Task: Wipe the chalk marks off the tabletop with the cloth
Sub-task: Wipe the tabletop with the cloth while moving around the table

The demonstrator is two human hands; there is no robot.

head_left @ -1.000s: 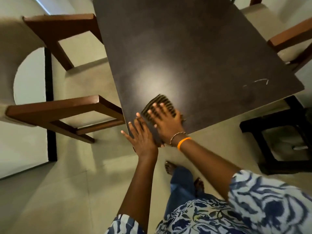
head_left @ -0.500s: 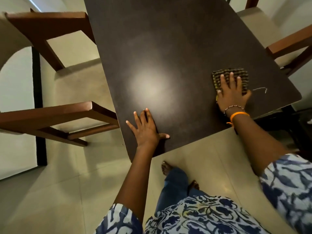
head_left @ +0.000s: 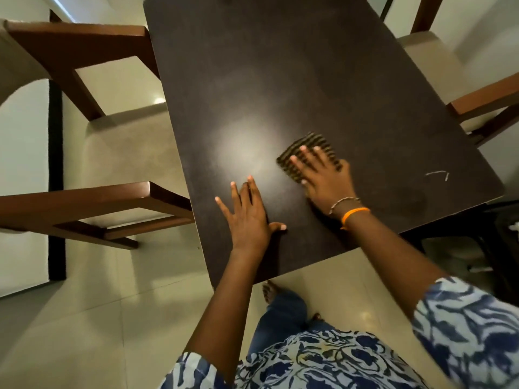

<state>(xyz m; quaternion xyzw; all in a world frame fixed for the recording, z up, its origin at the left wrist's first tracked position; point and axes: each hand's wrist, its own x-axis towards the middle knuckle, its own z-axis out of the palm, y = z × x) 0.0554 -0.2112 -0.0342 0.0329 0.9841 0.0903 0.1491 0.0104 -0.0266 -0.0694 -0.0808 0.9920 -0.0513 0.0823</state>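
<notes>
A chair (head_left: 84, 203) with brown wooden arms and a beige seat cushion stands at the left, and a second chair (head_left: 483, 103) of the same make shows partly at the right edge. Both stand on a floor (head_left: 84, 318) of pale glossy tiles that catches spots of light. A black strip (head_left: 56, 150) runs up the far left, beside a white panel (head_left: 22, 136).

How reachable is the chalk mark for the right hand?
Probably yes: the right hand presses the cloth on the tabletop, and only bare surface lies between it and the chalk mark near the corner.
</notes>
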